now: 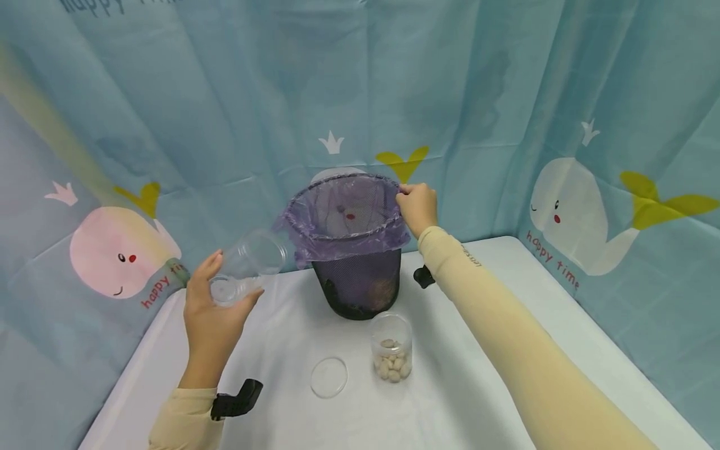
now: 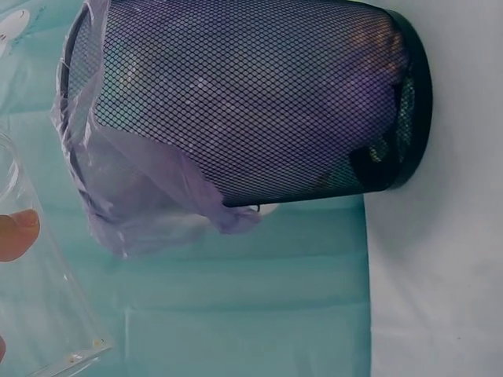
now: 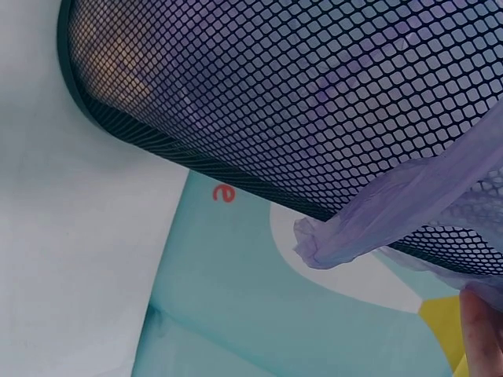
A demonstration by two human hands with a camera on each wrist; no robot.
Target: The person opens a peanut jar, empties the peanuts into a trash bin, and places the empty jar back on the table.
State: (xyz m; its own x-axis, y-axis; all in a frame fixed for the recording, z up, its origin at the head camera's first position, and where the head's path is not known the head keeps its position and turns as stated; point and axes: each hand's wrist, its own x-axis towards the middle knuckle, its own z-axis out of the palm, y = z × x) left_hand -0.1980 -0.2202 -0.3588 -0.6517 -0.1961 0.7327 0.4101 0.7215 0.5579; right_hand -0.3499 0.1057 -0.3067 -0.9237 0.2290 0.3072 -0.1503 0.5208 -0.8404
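At frame left we've got the left hand (image 1: 216, 322), fingers curved wide round a clear jar (image 1: 250, 265). Near centre, the right hand (image 1: 417, 209) has fingers nearly closed, pinching the purple bag (image 1: 351, 249) at the mesh bin's (image 1: 360, 287) rim. Lower centre: a nut jar (image 1: 392, 364) and clear lid (image 1: 329, 377) on the worktop (image 1: 298, 428).

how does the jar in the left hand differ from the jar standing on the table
The held jar is tilted in the left hand, while the standing jar is upright on the table. The held jar shows only a few specks; the standing jar is partly filled with pale, nut-like pieces. Both are clear and round.
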